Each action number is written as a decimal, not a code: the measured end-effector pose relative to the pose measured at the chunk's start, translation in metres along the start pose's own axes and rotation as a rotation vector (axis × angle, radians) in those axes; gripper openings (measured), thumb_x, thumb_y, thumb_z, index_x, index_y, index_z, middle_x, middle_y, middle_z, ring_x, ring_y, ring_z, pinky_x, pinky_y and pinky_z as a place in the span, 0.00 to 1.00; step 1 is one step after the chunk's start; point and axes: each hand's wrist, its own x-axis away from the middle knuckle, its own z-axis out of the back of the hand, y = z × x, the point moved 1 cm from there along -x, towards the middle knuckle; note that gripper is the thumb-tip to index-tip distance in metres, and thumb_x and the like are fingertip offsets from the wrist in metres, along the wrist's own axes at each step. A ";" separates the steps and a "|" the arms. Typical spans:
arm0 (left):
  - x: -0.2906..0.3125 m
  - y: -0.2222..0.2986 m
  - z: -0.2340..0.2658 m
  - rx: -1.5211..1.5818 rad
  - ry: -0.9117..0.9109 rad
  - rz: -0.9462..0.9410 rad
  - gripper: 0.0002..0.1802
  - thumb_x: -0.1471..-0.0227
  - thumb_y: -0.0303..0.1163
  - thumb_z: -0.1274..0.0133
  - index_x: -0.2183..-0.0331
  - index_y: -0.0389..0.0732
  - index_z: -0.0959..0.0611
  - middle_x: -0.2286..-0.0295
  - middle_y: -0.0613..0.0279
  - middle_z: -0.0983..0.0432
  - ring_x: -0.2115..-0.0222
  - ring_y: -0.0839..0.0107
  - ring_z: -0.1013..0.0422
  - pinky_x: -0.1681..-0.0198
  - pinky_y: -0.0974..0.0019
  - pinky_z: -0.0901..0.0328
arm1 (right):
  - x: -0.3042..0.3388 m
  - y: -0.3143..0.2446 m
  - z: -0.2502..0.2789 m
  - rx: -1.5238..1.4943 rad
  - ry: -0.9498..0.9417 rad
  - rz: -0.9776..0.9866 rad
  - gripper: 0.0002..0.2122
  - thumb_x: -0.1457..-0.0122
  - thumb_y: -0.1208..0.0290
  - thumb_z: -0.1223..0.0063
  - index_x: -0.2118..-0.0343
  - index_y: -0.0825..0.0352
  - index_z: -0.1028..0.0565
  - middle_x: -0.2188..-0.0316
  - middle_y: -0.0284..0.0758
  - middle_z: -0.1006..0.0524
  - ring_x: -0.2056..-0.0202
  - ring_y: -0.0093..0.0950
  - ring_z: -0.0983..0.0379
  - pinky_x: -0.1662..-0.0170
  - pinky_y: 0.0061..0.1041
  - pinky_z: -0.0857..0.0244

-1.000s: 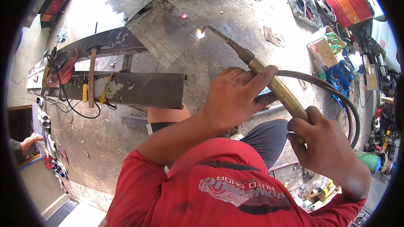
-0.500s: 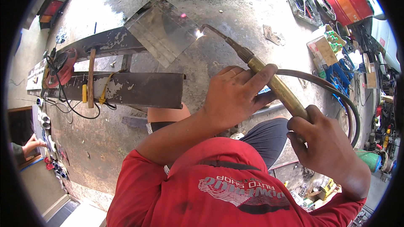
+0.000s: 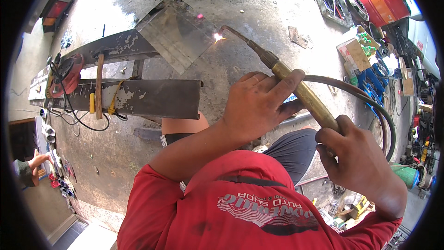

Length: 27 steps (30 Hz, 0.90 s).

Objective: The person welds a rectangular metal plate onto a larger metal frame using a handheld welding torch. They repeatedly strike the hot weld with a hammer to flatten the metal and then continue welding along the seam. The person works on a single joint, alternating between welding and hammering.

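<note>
Where a bright flame (image 3: 218, 37) flares at the right corner of the metal sheet (image 3: 178, 37), we point the brass torch (image 3: 318, 106), our left hand (image 3: 256, 106) grasping its front, our right hand (image 3: 356, 153) curled around its rear. The sheet covers the steel frame's (image 3: 171, 99) far right end; a hammer (image 3: 99, 90) lies toward its left.
</note>
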 end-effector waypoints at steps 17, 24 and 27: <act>0.001 0.001 0.000 0.007 -0.020 0.018 0.47 0.56 0.47 0.21 0.35 0.47 0.17 0.68 0.60 0.14 0.70 0.58 0.19 0.64 0.54 0.25 | -0.001 0.000 0.000 0.000 -0.022 -0.025 0.07 0.34 0.69 0.35 0.57 0.62 0.20 0.64 0.49 0.23 0.72 0.52 0.18 0.66 0.49 0.22; 0.001 0.000 -0.001 0.004 -0.028 0.018 0.46 0.55 0.47 0.21 0.35 0.47 0.17 0.65 0.60 0.13 0.69 0.59 0.18 0.63 0.55 0.25 | -0.001 0.001 -0.001 -0.006 -0.007 -0.020 0.07 0.34 0.70 0.36 0.57 0.62 0.20 0.64 0.49 0.24 0.72 0.52 0.18 0.66 0.49 0.22; 0.001 -0.001 -0.002 0.003 -0.018 0.014 0.46 0.54 0.47 0.21 0.35 0.47 0.17 0.64 0.60 0.12 0.68 0.59 0.18 0.63 0.55 0.25 | -0.002 0.000 0.000 -0.012 -0.014 -0.025 0.06 0.34 0.70 0.36 0.57 0.62 0.20 0.64 0.49 0.24 0.72 0.52 0.19 0.66 0.49 0.23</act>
